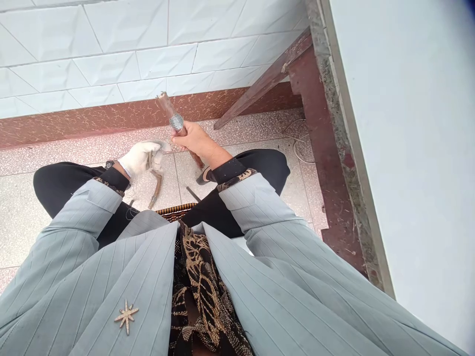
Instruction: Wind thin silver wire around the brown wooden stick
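Observation:
My bare right hand [198,141] is wrapped around a wooden stick [166,105], which tilts up and to the left. Silvery wire [176,121] is wound in a tight band around the stick just above my fingers, and the stick's lower end shows beneath my hand. To its left, my left hand [143,157], in a white glove, has its fingers curled closed. A pale, blurred greyish shape [163,145] shows at its fingertips; what it is I cannot make out. Below the glove is a curved brown wooden piece [156,188]; whether it touches the hand is unclear.
My knees are spread over the tiled floor [166,168]. Between them show a woven edge [176,211] and a thin dark rod [193,194]. A white-tiled wall [122,44] stands ahead. To the right are a slanted wooden leg [260,81], a pale cord [297,148] and a large white surface [408,123].

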Demonstrator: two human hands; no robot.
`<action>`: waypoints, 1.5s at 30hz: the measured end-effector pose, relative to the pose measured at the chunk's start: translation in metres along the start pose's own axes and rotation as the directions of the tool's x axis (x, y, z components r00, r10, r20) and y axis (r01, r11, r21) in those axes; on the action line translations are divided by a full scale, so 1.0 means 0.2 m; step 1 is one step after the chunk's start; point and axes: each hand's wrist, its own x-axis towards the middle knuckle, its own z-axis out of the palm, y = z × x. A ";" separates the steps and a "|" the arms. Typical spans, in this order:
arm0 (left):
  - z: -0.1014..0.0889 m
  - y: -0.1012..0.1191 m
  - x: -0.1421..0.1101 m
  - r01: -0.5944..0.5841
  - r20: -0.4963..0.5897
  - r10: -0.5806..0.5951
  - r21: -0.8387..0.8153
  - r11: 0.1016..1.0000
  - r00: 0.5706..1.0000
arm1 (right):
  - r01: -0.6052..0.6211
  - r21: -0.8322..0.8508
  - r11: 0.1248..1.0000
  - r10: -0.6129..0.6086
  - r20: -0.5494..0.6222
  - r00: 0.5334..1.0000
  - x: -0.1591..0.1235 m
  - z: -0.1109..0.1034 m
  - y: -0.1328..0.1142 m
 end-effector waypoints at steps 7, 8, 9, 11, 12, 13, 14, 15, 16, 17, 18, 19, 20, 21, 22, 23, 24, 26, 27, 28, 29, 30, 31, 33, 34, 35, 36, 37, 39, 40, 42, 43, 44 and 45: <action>-0.11 0.08 0.02 -0.313 0.078 0.412 0.780 0.542 0.908 | -0.168 0.196 0.966 0.164 0.038 0.986 -0.04 -0.03 -0.08; -0.13 0.10 0.02 -0.321 0.117 0.452 0.857 0.404 0.884 | -0.179 0.213 0.960 0.172 0.051 0.984 -0.05 -0.03 -0.09; -0.14 0.11 0.02 -0.318 0.157 0.468 0.904 0.287 0.870 | -0.191 0.230 0.954 0.180 0.068 0.981 -0.05 -0.03 -0.10; -0.14 0.13 0.02 -0.318 0.227 0.456 0.939 0.133 0.861 | -0.216 0.263 0.940 0.194 0.107 0.975 -0.05 -0.04 -0.10; -0.14 0.13 0.02 -0.328 0.257 0.437 0.940 0.094 0.862 | -0.229 0.275 0.934 0.200 0.128 0.971 -0.05 -0.04 -0.09; -0.12 0.13 0.01 -0.344 0.283 0.417 0.936 0.078 0.864 | -0.241 0.284 0.928 0.205 0.149 0.967 -0.05 -0.04 -0.09; -0.11 0.13 0.01 -0.361 0.302 0.401 0.929 0.080 0.865 | -0.252 0.288 0.924 0.210 0.168 0.963 -0.05 -0.03 -0.08; -0.09 0.12 0.00 -0.375 0.312 0.392 0.922 0.096 0.866 | -0.261 0.288 0.921 0.214 0.184 0.959 -0.05 -0.03 -0.08; -0.07 0.12 -0.01 -0.384 0.311 0.394 0.916 0.118 0.865 | -0.270 0.287 0.919 0.220 0.196 0.956 -0.05 -0.03 -0.07; -0.05 0.12 -0.02 -0.386 0.304 0.403 0.912 0.138 0.863 | -0.279 0.285 0.917 0.226 0.204 0.953 -0.05 -0.02 -0.07; -0.04 0.12 -0.02 -0.384 0.294 0.415 0.911 0.149 0.861 | -0.285 0.285 0.915 0.232 0.206 0.951 -0.05 -0.02 -0.07; -0.03 0.12 -0.03 -0.379 0.287 0.425 0.913 0.150 0.859 | -0.290 0.286 0.913 0.237 0.205 0.950 -0.05 -0.02 -0.07; -0.02 0.12 -0.03 -0.374 0.284 0.427 0.916 0.143 0.859 | -0.295 0.287 0.911 0.242 0.206 0.948 -0.05 -0.02 -0.06; -0.01 0.13 -0.04 -0.368 0.284 0.423 0.921 0.130 0.860 | -0.302 0.287 0.909 0.249 0.209 0.946 -0.04 -0.01 -0.06; -0.01 0.14 -0.04 -0.362 0.286 0.413 0.925 0.117 0.865 | -0.311 0.284 0.907 0.257 0.214 0.943 -0.04 -0.01 -0.06; -0.01 0.15 -0.04 -0.355 0.286 0.401 0.929 0.107 0.870 | -0.323 0.281 0.904 0.267 0.219 0.938 -0.04 -0.01 -0.05; -0.01 0.16 -0.04 -0.348 0.284 0.391 0.932 0.104 0.876 | -0.334 0.279 0.901 0.278 0.221 0.935 -0.04 0.00 -0.05; -0.01 0.17 -0.04 -0.328 0.257 0.392 0.936 0.125 0.883 | -0.348 0.282 0.894 0.299 0.204 0.932 -0.04 0.00 -0.05; -0.01 0.17 -0.03 -0.312 0.226 0.411 0.938 0.154 0.883 | -0.350 0.285 0.893 0.306 0.188 0.933 -0.04 0.00 -0.06; 0.00 0.17 -0.03 -0.292 0.180 0.442 0.936 0.198 0.879 | -0.346 0.289 0.893 0.308 0.171 0.936 -0.04 0.00 -0.06; 0.00 0.17 -0.03 -0.269 0.122 0.472 0.928 0.258 0.873 | -0.339 0.293 0.894 0.306 0.154 0.940 -0.04 0.00 -0.07; 0.01 0.16 -0.03 -0.247 0.054 0.496 0.909 0.334 0.867 | -0.327 0.298 0.897 0.298 0.139 0.944 -0.04 0.00 -0.07; 0.01 0.15 -0.03 -0.231 -0.019 0.505 0.874 0.428 0.863 | -0.312 0.300 0.901 0.286 0.127 0.950 -0.05 0.00 -0.08; 0.02 0.12 -0.01 -0.208 -0.146 0.452 0.737 0.643 0.880 | -0.276 0.301 0.913 0.254 0.111 0.961 -0.05 -0.01 -0.08; 0.02 0.10 0.00 -0.194 -0.191 0.397 0.638 0.746 0.898 | -0.259 0.297 0.919 0.238 0.106 0.965 -0.05 -0.01 -0.08; 0.02 0.08 0.01 -0.175 -0.226 0.336 0.529 0.831 0.914 | -0.245 0.287 0.926 0.225 0.102 0.969 -0.05 0.00 -0.07; 0.01 0.06 0.03 -0.153 -0.256 0.279 0.422 0.894 0.926 | -0.232 0.273 0.934 0.213 0.096 0.972 -0.05 0.00 -0.07; 0.01 0.05 0.05 -0.122 -0.286 0.220 0.324 0.938 0.933 | -0.218 0.256 0.942 0.202 0.087 0.975 -0.05 0.00 -0.06; 0.00 0.04 0.07 -0.053 -0.346 0.108 0.165 0.985 0.932 | -0.190 0.215 0.958 0.181 0.062 0.982 -0.05 0.01 -0.06; -0.01 0.04 0.08 -0.018 -0.365 0.056 0.107 0.994 0.929 | -0.176 0.192 0.965 0.170 0.050 0.984 -0.05 0.02 -0.05; -0.01 0.04 0.09 0.038 -0.365 -0.024 0.031 0.999 0.931 | -0.155 0.153 0.976 0.152 0.029 0.988 -0.05 0.02 -0.05; -0.01 0.04 0.09 0.052 -0.353 -0.045 0.010 0.999 0.934 | -0.153 0.139 0.978 0.151 0.024 0.988 -0.05 0.02 -0.05; -0.01 0.04 0.09 0.060 -0.342 -0.058 -0.005 0.998 0.938 | -0.156 0.129 0.979 0.154 0.025 0.988 -0.04 0.03 -0.05; -0.01 0.04 0.08 0.066 -0.335 -0.066 -0.013 0.998 0.940 | -0.164 0.124 0.979 0.162 0.026 0.987 -0.04 0.03 -0.05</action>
